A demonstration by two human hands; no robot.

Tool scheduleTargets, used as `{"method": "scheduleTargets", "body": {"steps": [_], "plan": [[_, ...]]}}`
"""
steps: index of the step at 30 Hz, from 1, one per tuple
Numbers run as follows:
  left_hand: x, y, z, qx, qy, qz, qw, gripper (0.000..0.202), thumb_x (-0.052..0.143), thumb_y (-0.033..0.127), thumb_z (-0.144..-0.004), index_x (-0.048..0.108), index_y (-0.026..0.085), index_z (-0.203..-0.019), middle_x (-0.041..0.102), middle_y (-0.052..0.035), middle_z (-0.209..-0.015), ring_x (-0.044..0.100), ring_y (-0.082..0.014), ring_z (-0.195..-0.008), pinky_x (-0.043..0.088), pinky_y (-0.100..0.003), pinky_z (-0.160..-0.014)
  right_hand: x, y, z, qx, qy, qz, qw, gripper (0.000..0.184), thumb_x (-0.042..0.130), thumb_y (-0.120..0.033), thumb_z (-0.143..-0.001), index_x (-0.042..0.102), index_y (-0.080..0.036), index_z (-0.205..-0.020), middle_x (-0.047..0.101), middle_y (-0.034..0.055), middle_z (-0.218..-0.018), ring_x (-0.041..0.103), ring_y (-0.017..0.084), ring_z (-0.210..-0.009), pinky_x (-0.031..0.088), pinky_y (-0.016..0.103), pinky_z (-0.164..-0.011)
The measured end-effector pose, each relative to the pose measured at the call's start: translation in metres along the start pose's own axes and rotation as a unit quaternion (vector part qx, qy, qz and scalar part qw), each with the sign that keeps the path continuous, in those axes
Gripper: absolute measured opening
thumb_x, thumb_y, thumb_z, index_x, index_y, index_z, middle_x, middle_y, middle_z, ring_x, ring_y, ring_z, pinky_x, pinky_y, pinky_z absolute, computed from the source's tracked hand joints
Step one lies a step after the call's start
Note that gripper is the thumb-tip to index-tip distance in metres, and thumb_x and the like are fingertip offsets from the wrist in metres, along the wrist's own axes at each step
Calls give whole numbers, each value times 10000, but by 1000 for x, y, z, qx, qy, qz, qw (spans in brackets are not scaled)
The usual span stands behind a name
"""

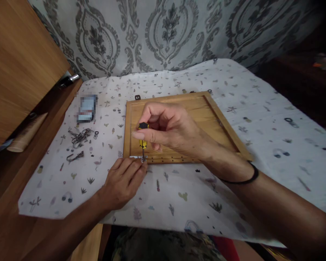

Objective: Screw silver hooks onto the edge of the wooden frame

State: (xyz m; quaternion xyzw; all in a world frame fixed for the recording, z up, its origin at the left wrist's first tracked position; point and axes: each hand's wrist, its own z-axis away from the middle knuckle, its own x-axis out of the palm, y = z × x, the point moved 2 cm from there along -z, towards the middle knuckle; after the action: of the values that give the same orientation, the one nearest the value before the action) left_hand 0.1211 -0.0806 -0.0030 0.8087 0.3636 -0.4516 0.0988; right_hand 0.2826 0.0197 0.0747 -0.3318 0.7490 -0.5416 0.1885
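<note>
One screwdriver (143, 144), one wooden board (198, 105)

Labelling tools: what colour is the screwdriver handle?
The screwdriver handle is yellow and black, pinched in the right hand. Head view shows it best.

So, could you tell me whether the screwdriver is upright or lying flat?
Upright: the screwdriver stands near vertical, handle pinched in the right hand, tip down on the metal bracket held by the left hand.
</note>
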Motion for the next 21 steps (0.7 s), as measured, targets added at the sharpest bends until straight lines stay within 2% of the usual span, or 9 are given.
{"method": "scheduleTargets", "body": {"steps": [8,15,21], "plan": [[-1,0,0,-1,1,-9,1000,205,693,116,-932,657,59,-1125,751,-110,-948,611,-254,-854,432,-389,-710,1,0,0,-6,7,6,1000,388,823,-313,-844,467,-208,-732,515,-103,-566,485,35,-431,367,152,-391],[-1,0,2,-1,-10,5,1000,224,672,104,-933,663,55,-1151,744,-134,-1042,611,-277,-933,450,-404,-762,0,0,0,-2,13,20,1000,402,809,-355,-852,454,-208,-732,501,-118,-561,484,17,-420,357,136,-388],[-1,0,-1,1,12,-1,1000,217,702,83,-908,668,34,-1117,743,-144,-987,632,-268,-905,450,-386,-737,-1,1,-1,-3,9,13,1000,389,808,-354,-853,467,-205,-739,529,-109,-561,500,31,-424,387,145,-395]]}}
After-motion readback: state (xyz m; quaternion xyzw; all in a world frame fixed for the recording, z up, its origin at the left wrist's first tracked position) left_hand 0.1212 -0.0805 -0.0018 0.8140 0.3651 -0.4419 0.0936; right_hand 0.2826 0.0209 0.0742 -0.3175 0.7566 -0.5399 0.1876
